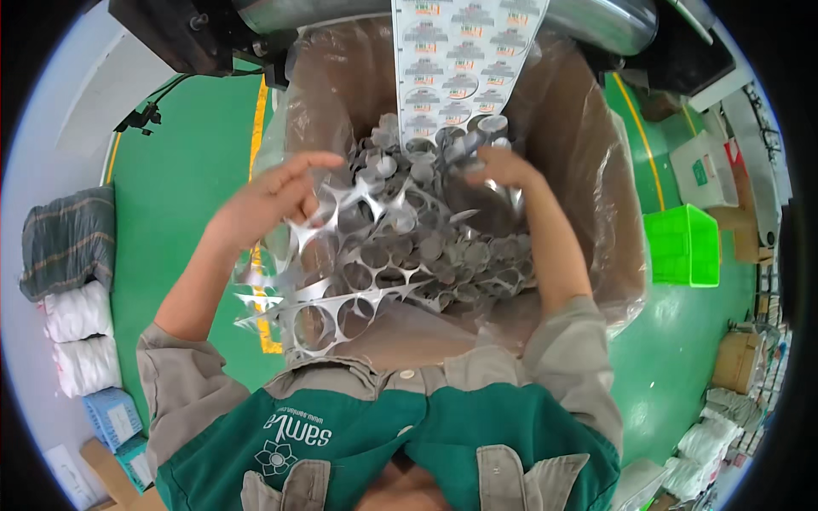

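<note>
A web of punched-out silver foil scrap [341,311] hangs over the near left side of a lined box, its round holes joined by thin strips. My left hand [273,200] is closed on the upper left part of this web, the index finger stretched to the right. Over the far right of the heap my right hand [507,170] has its fingers curled down beside blurred grey scrap; what they hold is smeared. Loose round foil discs [430,247] fill the box among the scrap. A printed foil sheet [460,60] comes down from the top into the heap.
The brown box [579,170] has a clear plastic liner over its rim. Metal rollers [605,25] and machine parts cross the far side. A bright green crate [682,245] stands on the right. Folded dark cloth [68,238] and white bundles [78,315] lie at left.
</note>
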Tool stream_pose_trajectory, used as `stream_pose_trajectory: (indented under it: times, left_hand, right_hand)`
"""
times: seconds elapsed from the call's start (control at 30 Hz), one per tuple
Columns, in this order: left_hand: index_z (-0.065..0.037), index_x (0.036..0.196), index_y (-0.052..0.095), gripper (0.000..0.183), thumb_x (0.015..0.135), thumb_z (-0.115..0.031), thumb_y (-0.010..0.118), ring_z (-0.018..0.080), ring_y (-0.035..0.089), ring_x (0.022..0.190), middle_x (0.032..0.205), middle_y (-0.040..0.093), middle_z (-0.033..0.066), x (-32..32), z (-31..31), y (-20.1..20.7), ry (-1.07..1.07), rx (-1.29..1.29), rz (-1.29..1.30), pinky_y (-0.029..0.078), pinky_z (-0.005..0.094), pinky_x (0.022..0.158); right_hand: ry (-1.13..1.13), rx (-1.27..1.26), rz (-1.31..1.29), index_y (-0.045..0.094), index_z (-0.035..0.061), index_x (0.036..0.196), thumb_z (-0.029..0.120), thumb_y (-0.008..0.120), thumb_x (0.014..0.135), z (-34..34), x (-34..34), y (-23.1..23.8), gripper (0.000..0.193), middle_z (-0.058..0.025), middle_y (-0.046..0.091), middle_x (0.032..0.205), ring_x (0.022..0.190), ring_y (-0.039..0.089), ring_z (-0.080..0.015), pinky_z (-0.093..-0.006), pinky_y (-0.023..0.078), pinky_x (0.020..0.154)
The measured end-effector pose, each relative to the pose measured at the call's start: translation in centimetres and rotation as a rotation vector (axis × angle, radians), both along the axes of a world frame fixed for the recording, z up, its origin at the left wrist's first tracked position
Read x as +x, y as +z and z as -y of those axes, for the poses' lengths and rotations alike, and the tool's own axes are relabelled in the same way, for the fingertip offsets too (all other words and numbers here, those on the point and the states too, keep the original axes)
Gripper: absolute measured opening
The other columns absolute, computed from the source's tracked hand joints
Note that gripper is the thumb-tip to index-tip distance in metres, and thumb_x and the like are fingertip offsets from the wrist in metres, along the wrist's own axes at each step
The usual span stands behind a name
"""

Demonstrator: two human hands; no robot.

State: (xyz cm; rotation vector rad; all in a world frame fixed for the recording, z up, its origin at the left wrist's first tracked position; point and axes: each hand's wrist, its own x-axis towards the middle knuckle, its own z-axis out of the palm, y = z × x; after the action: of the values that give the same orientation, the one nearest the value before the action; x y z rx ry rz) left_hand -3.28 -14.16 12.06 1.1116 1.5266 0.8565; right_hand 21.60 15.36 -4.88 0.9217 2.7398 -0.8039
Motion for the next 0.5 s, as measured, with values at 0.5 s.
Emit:
stream_pose_trajectory:
  times: [0.5]
  left_hand:
    - [-0.001,0.103,0.054,0.02,0.085,-0.002,0.044,0.021,0.058,0.082,0.087,0.057,0.0082,-7.4,8.8,1.6,0.383,0.21,-0.649,0.047,0.0355,0.07]
  right_hand:
    - [-0.135,-0.047,0.018,0.054,-0.0047,0.108,0.031,0.068,0.068,1.9,0.4,-5.6,0.056,-0.0172,0.058,0.102,0.095,0.054,-0.0277,-0.0336,0.042,0.083]
